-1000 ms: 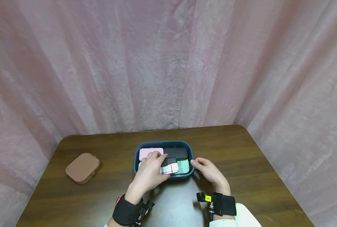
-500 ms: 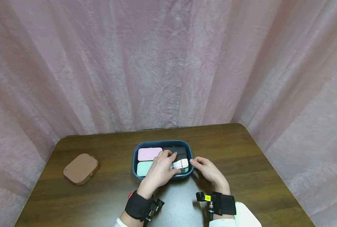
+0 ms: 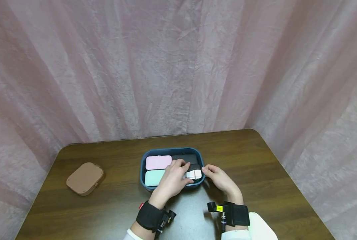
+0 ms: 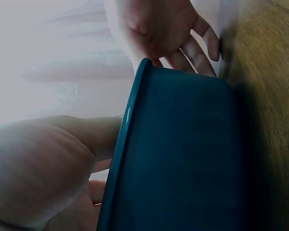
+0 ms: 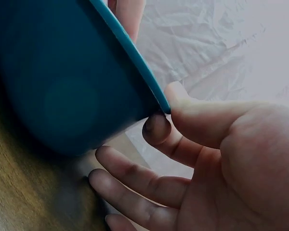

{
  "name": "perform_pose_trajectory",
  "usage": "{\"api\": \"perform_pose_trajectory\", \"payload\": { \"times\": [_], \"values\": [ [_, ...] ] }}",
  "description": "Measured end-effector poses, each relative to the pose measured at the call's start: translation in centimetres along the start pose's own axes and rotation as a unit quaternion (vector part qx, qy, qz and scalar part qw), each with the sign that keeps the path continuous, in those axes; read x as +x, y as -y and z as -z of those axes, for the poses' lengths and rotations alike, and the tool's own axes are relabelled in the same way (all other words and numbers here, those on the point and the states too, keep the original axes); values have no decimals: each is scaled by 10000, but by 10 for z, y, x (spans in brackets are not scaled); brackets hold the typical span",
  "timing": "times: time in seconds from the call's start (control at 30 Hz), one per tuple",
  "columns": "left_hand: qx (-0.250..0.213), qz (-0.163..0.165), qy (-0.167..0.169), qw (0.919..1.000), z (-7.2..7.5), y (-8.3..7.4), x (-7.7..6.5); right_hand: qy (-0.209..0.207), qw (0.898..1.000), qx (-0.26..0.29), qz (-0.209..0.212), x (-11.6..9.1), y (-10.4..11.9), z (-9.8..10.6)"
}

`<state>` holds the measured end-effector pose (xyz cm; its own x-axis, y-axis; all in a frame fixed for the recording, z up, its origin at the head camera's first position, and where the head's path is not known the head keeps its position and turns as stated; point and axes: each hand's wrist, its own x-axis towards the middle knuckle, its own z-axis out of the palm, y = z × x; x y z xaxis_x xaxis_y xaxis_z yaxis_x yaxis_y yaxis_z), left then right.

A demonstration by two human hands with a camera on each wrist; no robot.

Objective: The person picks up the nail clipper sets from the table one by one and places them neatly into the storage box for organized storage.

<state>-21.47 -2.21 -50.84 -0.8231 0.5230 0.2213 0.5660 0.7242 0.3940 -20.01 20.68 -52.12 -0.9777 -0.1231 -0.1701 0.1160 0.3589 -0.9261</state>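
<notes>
A blue plastic bin [image 4: 183, 149] stands on the table and holds several small rounded cases. My left hand [image 3: 172, 181] reaches over its near rim and grips a black and white plaid case [image 3: 197, 174] between thumb and fingers, at the bin's near right corner. The hand hides part of that case. Pink case [image 3: 158, 162] and mint green case [image 3: 153, 177] lie on the left side, and a dark grey case [image 3: 185, 157] lies at the back right. At the right end, thumb and index finger of my right hand [image 5: 207, 144] pinch the bin's rim.
To the left on the wooden table [image 3: 112, 213] lies a tan rounded case [image 3: 85, 179] with a small clasp. A pink curtain [image 3: 166, 66] hangs behind the table and along its sides.
My left hand has moved right with the plaid case, across to the bin's right side, uncovering the mint green case. The right hand has stayed at the rim.
</notes>
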Motion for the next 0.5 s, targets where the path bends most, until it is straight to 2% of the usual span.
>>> {"api": "perform_pose_trajectory", "payload": {
  "times": [0.33,0.5],
  "values": [
    [-71,0,124,9999,0,-1,0,76,9998,56,-153,0,1,-1],
    [-275,-22,419,9987,4,2,-1,138,9999,75,10,0,1,-1]
  ]
}}
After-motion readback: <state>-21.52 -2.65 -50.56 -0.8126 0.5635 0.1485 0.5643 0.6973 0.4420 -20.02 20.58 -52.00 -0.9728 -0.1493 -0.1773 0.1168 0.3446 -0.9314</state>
